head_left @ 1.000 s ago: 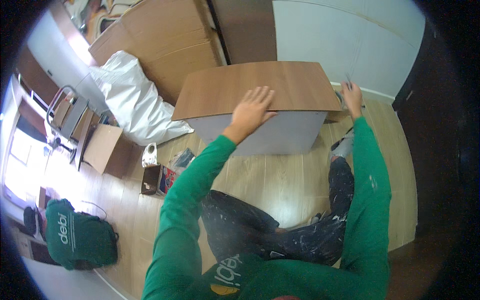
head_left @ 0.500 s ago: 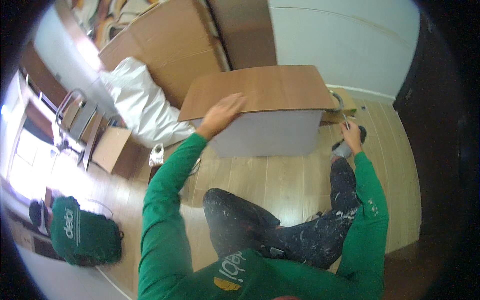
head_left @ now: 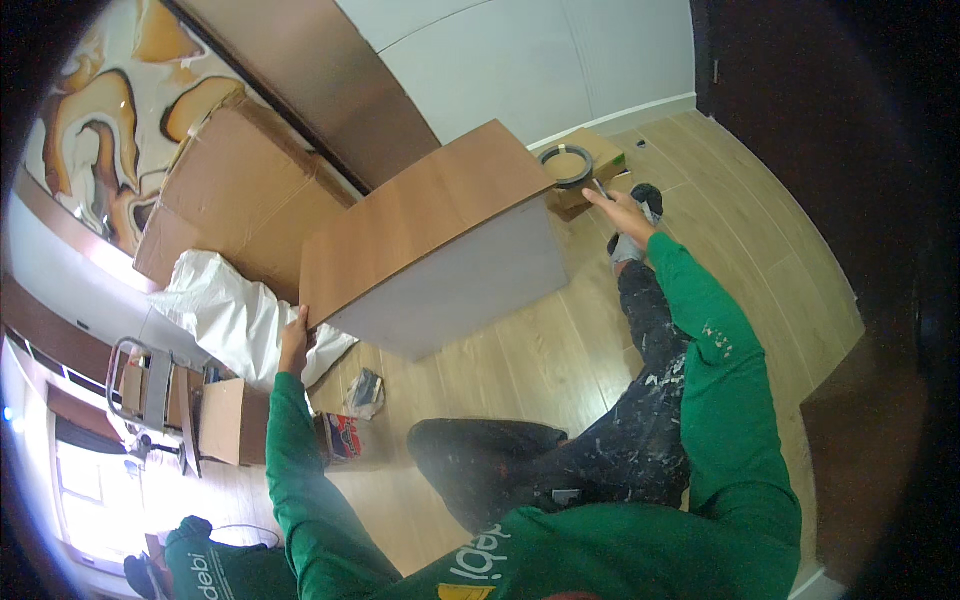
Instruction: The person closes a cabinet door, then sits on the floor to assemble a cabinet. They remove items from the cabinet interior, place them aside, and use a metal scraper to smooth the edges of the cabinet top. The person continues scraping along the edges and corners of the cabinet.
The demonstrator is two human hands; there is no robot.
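A cabinet-like box stands on the floor before me, with a wood-brown top panel (head_left: pixel 425 215) and a pale grey-white front (head_left: pixel 470 285). At the panel's left end, my left hand (head_left: pixel 294 338) is closed on the edge, its fingertips partly hidden. My right hand (head_left: pixel 622 212), just past the right end, holds a slim, dark grey tool (head_left: pixel 602 188) whose kind I cannot make out. Close to that hand, a coil of dark strip (head_left: pixel 573 184) lies on a cardboard box (head_left: pixel 605 155).
A white sack (head_left: pixel 225 315) and a large cardboard sheet (head_left: pixel 235 200) stand to the left. Nearer are an open carton (head_left: pixel 233 420) and a printed container (head_left: pixel 345 437). A person in green (head_left: pixel 225 562) is at the lower left. My bent leg (head_left: pixel 490 450) lies before the cabinet.
My view has turned, so the cabinet looks slanted. My left hand has gone from lying on the panel's front edge to its left end. The right hand keeps the slim tool.
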